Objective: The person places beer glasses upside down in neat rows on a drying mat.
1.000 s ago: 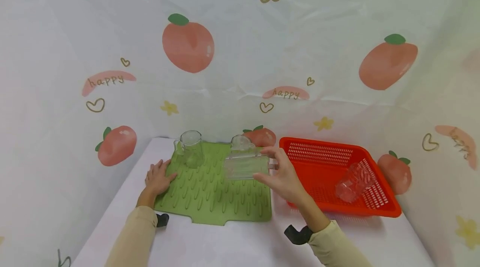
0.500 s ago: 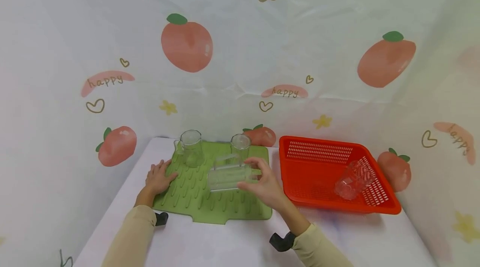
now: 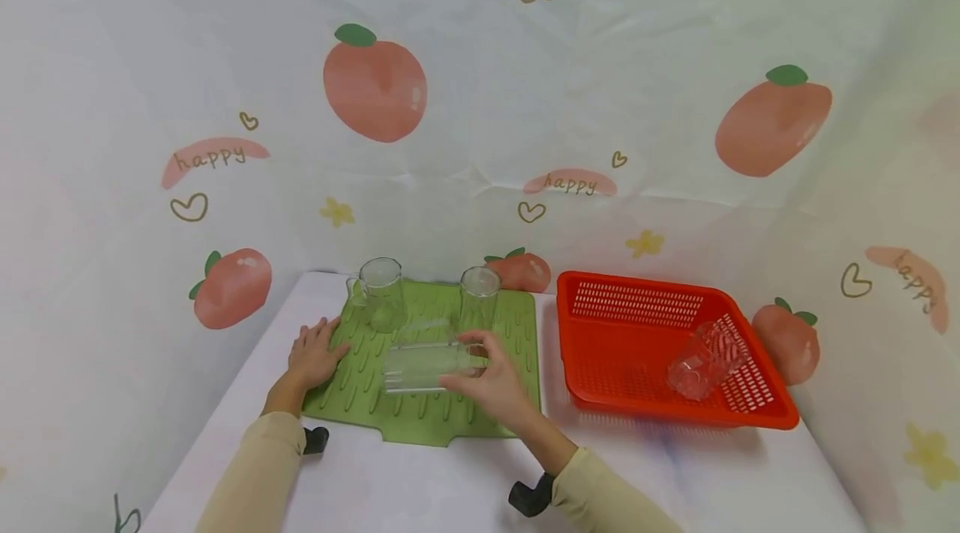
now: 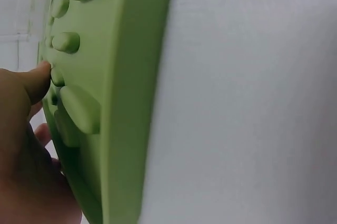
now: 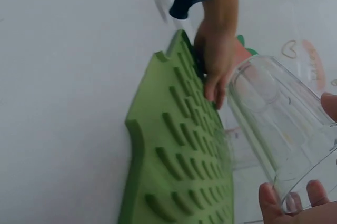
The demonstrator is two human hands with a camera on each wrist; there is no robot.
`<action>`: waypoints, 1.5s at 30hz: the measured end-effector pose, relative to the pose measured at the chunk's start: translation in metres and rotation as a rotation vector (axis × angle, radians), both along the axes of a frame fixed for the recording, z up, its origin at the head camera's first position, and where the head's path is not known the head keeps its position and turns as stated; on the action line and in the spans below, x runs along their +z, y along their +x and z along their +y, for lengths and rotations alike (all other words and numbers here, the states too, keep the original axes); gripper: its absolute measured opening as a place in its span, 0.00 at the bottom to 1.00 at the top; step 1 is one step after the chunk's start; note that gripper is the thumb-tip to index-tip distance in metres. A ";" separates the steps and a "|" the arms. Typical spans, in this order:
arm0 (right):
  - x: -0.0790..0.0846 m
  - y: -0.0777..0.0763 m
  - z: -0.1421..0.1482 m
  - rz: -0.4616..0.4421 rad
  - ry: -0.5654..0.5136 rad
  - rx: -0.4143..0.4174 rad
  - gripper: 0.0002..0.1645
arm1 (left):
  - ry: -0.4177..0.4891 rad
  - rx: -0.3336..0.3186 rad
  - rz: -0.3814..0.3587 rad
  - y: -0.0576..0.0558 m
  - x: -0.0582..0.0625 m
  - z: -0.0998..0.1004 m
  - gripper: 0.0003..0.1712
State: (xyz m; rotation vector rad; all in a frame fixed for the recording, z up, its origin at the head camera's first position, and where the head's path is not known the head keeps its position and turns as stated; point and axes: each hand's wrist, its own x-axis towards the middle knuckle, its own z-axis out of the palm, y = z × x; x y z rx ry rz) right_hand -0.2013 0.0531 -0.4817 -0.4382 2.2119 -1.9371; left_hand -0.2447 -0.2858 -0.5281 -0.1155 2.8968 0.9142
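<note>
My right hand [image 3: 495, 383] grips a clear glass mug [image 3: 416, 369] by its right end, thumb and fingers on opposite sides. The mug lies sideways in the air above a green ridged mat [image 3: 416, 429], its handle toward the back. In the right wrist view, the same mug [image 5: 271, 111] slants beside the mat. My left hand [image 3: 313, 358] rests on the mat's left edge with fingers extended; the left wrist view shows its thumb [image 4: 37, 81] on the ridged side. A handled glass mug [image 3: 382, 296] stands at the mat's back left, and another clear glass [image 3: 478, 300] at its back right.
To the right of the mat sits a red perforated plastic basket [image 3: 567, 358]. Clear glassware [image 3: 705, 362] lies tilted in its right part; the number of pieces is hard to tell. A fruit-printed white cloth [image 3: 480, 100] hangs close behind the table.
My right hand has carried the mug left and toward me, from the mat's right side to above its middle. The glass at the back right is now less covered. My left hand stays put.
</note>
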 end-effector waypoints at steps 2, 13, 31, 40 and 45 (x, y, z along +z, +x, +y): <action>-0.004 0.000 -0.006 0.006 0.000 0.014 0.37 | -0.005 -0.001 0.029 0.002 -0.001 0.000 0.37; -0.020 -0.011 -0.026 0.078 0.040 0.003 0.34 | -0.012 -0.008 -0.014 0.007 0.001 -0.003 0.38; -0.024 -0.017 -0.054 0.007 -0.034 0.008 0.35 | 0.130 0.032 0.031 0.005 0.003 -0.015 0.36; -0.028 -0.019 -0.065 0.003 -0.030 -0.008 0.34 | 0.132 -0.002 0.172 0.018 0.024 -0.010 0.38; -0.031 -0.018 -0.068 -0.017 -0.048 -0.007 0.33 | 0.230 -0.005 0.231 0.030 0.036 0.002 0.35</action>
